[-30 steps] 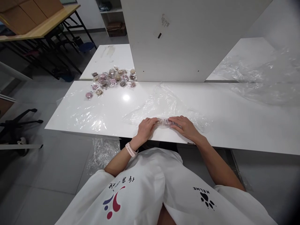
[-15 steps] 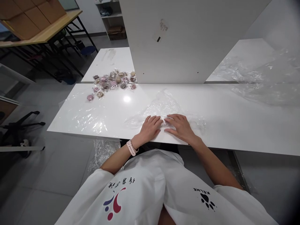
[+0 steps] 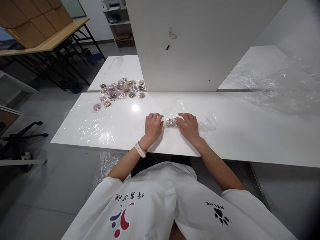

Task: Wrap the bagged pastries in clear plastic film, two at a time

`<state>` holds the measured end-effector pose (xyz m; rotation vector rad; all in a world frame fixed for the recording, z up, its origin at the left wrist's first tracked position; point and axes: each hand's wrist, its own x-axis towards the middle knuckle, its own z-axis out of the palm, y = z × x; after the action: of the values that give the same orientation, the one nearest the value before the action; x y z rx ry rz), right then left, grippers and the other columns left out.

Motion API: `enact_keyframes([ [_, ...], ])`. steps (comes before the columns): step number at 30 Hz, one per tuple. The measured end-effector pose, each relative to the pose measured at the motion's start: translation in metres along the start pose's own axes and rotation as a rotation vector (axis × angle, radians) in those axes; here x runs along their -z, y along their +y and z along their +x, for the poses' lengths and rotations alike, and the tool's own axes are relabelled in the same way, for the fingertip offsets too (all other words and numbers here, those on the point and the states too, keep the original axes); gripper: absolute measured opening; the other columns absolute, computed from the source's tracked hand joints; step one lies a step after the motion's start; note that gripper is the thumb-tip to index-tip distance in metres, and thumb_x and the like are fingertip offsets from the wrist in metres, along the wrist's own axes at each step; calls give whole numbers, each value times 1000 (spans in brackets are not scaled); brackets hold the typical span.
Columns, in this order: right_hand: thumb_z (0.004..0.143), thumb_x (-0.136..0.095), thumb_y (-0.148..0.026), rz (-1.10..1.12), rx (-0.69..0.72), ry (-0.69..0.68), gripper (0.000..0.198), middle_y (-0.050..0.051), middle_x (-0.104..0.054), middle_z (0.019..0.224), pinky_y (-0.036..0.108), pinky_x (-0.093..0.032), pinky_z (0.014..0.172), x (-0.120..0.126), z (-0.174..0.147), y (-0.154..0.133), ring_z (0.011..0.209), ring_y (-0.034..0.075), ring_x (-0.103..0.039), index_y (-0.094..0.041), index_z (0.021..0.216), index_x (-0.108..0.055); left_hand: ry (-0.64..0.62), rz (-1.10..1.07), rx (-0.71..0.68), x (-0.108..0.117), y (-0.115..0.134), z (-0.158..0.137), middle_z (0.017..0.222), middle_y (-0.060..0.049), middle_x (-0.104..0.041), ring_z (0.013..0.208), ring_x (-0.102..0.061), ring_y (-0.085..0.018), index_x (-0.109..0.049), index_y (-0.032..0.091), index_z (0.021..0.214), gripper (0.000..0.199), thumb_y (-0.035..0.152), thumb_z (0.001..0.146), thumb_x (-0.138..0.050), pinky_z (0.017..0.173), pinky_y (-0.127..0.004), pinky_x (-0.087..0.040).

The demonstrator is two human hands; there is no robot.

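Note:
A small brownish item [image 3: 169, 122], rolled in clear plastic film, lies on the white table between my hands. My left hand [image 3: 153, 126] is at its left end, fingers curled down on the film. At its right end my right hand [image 3: 188, 127] has its fingers bent in on the wrapping too. Clear plastic film [image 3: 177, 105] spreads out beyond my hands, and a crumpled end of it sticks out to the right of my right hand. The item's exact kind is too small to tell.
Several small wrapped pieces [image 3: 121, 90], pink and brown, lie in a pile at the back left. A white upright panel [image 3: 180, 50] stands behind the table [image 3: 250, 133]. Loose plastic sheeting [image 3: 280, 83] lies at the right, with more sheeting [image 3: 97, 130] at the left front.
Both hands have moved forward, away from my body, and slightly apart, rolling the film. The brownish item now shows between them. The film spread beyond it is smaller.

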<state>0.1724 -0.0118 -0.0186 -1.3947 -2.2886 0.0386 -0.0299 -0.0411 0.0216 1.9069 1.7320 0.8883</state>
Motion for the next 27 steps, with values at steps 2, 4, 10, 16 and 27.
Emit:
enact_keyframes([
  [2,101,-41,-33,58,50,-46,39,7,-57,142,45,-39,99,-6,-11,-4,126,29,-47,-26,134,-60,-174,-434,207,-1,9,-28,113,-12,-69,113,-60,-30,-68,20,105,18,23,87,-65,101,-50,-46],
  [4,100,-42,-37,109,55,-95,45,6,-52,147,46,-38,102,-12,-19,-4,129,29,-44,-29,143,-51,-330,-920,513,-2,11,-45,110,-13,-70,107,-64,-27,-68,17,102,19,24,84,-69,99,-45,-51],
  [10,99,-43,-39,174,15,-127,48,5,-50,149,47,-39,102,-17,-23,1,129,29,-42,-30,146,-49,-44,-1620,959,3,-8,-6,85,-10,-68,92,-69,-19,-61,14,81,6,17,85,-59,95,-35,-55],
  [16,97,-44,-37,197,12,-130,48,9,-53,146,53,-38,106,-20,-20,3,132,32,-43,-25,144,-53,73,-928,306,-37,11,5,141,-8,-59,143,-42,-21,-59,23,126,32,35,97,-51,121,-40,-30],
  [27,98,-41,-50,219,-635,372,42,11,-71,87,41,-51,76,18,-85,4,81,26,-64,-23,94,-73,-243,223,-244,-78,8,-4,162,-12,-32,153,-21,-24,-38,16,151,51,32,105,-26,126,-50,-17],
])
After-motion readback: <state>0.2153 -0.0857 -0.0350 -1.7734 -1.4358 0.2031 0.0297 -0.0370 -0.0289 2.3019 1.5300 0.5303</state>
